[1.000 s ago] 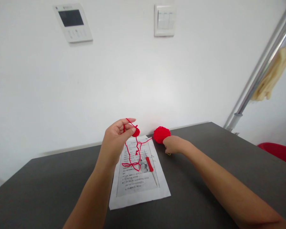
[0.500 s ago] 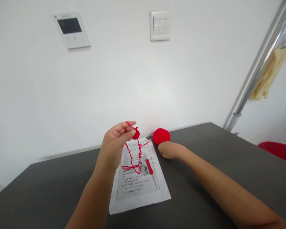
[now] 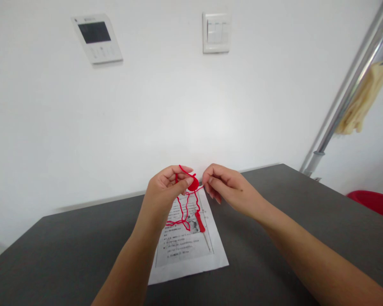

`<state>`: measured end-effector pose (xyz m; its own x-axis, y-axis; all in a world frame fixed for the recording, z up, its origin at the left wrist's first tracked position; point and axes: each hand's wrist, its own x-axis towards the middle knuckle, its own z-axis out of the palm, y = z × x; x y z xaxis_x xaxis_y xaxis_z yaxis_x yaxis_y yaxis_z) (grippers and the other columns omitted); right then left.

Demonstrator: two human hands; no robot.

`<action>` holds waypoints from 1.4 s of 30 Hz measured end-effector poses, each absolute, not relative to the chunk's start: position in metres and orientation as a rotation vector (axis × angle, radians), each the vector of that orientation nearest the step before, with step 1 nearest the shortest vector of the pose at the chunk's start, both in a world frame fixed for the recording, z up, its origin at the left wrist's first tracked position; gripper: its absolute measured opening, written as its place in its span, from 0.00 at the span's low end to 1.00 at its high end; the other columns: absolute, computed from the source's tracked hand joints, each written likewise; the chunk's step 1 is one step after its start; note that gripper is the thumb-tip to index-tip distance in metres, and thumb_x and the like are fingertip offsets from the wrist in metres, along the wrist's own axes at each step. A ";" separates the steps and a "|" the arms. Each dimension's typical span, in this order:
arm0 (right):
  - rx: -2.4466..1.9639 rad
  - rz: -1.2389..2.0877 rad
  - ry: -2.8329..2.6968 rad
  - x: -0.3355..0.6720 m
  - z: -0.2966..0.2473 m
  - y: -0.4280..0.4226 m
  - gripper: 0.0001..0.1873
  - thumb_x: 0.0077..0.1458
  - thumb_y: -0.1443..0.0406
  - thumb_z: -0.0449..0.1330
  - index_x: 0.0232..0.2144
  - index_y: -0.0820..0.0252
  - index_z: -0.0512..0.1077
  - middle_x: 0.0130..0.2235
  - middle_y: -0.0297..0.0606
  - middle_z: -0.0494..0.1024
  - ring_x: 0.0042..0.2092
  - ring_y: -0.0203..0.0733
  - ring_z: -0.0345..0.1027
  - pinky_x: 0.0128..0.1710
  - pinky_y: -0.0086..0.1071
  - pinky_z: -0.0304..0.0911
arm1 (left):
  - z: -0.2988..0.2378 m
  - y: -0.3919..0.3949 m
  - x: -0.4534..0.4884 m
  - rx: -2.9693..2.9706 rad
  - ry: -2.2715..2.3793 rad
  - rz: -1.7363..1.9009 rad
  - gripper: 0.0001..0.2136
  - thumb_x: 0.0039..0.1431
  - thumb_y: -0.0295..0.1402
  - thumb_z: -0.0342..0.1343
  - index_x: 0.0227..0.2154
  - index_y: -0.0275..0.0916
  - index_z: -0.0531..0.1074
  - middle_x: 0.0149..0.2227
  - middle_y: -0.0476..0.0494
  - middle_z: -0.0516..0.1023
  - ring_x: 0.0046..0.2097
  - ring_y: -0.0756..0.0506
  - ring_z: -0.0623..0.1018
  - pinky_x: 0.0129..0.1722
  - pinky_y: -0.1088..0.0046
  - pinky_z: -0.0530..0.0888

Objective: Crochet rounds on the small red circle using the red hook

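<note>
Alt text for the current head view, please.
Bare left hand pinching a small, round, red yarn piece, the bare right hand beside it. Below, a slim red-handled tool lies on a white printed paper sheet on a dark grey table.

Matt, fibrous red yarn [image 3: 194,184] and thin, slightly creased white paper [image 3: 195,264] show at six o'clock, where a tool [image 3: 200,225] joins a smooth plastic-looking handle [image 3: 199,222] to a metal-looking shaft [image 3: 207,241]. The dark tabletop [image 3: 258,265] is smooth and matt. Smooth white plastic houses the wall monitor [image 3: 98,40] at half past ten. Between two and three o'clock, a polished metal pole [image 3: 352,90] adjoins limp, matt yellowish cloth [image 3: 365,102]
</note>
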<state>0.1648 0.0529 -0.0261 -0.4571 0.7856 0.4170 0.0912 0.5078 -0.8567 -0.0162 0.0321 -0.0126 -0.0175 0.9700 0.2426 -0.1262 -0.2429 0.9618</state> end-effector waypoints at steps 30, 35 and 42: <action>-0.704 0.198 -2.031 0.165 -0.022 0.036 0.10 0.60 0.68 0.54 0.25 0.59 0.66 0.24 0.30 0.70 0.25 0.32 0.60 0.27 0.27 0.55 | -0.006 0.024 -0.003 1.110 0.831 1.319 0.09 0.43 0.34 0.71 0.22 0.35 0.77 0.20 0.47 0.78 0.24 0.51 0.75 0.28 0.76 0.72; -0.720 0.179 -2.016 0.166 -0.020 0.036 0.09 0.59 0.68 0.55 0.26 0.60 0.68 0.24 0.30 0.70 0.25 0.31 0.61 0.27 0.27 0.55 | -0.006 0.022 -0.007 1.180 0.813 1.287 0.07 0.45 0.32 0.70 0.27 0.35 0.81 0.24 0.46 0.81 0.28 0.51 0.78 0.32 0.77 0.74; -0.736 0.504 -1.961 0.166 -0.016 0.035 0.13 0.64 0.66 0.52 0.31 0.60 0.73 0.26 0.32 0.72 0.27 0.33 0.63 0.28 0.28 0.58 | -0.009 0.022 -0.007 1.196 0.895 1.421 0.04 0.46 0.27 0.68 0.25 0.36 0.79 0.24 0.50 0.80 0.26 0.53 0.76 0.30 0.79 0.72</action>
